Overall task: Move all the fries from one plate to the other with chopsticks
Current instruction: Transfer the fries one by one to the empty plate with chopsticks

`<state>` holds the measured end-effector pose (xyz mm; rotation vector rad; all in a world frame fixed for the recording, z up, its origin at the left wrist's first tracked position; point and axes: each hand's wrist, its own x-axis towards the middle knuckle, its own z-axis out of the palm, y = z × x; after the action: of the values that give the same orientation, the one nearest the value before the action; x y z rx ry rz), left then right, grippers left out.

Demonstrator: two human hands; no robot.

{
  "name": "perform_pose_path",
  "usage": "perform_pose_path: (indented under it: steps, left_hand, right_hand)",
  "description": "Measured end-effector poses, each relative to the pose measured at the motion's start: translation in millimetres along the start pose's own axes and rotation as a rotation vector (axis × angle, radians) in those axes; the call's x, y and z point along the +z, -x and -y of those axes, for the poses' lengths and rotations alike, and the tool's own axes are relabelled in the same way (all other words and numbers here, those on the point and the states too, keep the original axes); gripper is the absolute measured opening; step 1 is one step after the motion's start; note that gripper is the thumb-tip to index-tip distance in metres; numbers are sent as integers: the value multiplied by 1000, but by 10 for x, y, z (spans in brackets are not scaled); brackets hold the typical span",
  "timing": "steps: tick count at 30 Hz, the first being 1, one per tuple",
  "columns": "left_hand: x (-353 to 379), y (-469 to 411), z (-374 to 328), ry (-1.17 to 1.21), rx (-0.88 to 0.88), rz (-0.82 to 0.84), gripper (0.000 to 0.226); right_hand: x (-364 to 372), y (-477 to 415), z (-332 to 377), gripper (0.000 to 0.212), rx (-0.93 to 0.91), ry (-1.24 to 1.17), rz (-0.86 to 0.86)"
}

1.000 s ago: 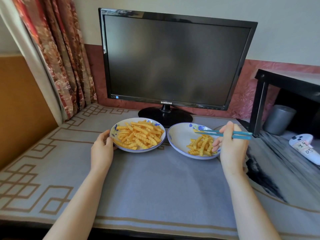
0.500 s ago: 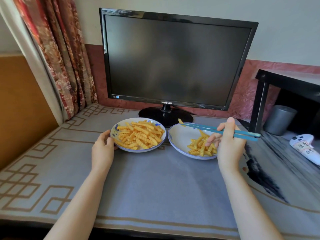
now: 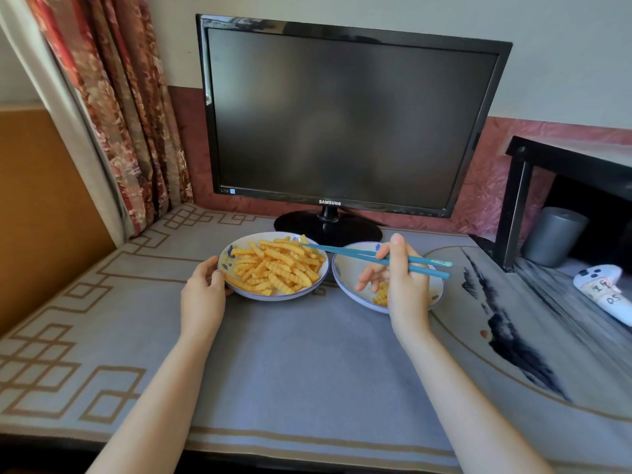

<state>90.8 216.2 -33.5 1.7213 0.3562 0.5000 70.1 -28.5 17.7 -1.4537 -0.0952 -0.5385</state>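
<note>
Two white plates with blue patterns stand side by side on the grey cloth. The left plate (image 3: 228,268) is heaped with crinkle-cut fries (image 3: 277,265). My left hand (image 3: 203,295) grips its left rim. The right plate (image 3: 345,278) holds a few fries (image 3: 381,294), mostly hidden behind my right hand (image 3: 403,285). That hand holds blue chopsticks (image 3: 362,255) pointing left. Their tips pinch one fry (image 3: 303,239) above the back right edge of the left plate's heap.
A black Samsung monitor (image 3: 342,114) stands just behind the plates, its base (image 3: 328,227) close to both rims. A black shelf (image 3: 564,159) with a grey cup (image 3: 554,236) and a white controller (image 3: 605,289) lie at right. Curtains (image 3: 113,107) hang at back left.
My right hand has carried the chopsticks with a fry leftward, from over the right plate to over the left plate. My left hand has stayed on the left plate's rim.
</note>
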Motion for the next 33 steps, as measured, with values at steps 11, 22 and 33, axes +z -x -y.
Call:
perform_pose_path:
  steps: [11,22,33]
  left_hand:
    - [0,5,-11,19,-7,2,38]
    - [-5,5,0,8,1,11,39]
    - [-2,15,-9,16,-3,9,38]
  right_hand:
    - [-91,-6,87,34,-78,47,-43]
    - [-510,-130,78,37,-155,257,-263]
    - [-655,-118,90,37,-155,332,-314]
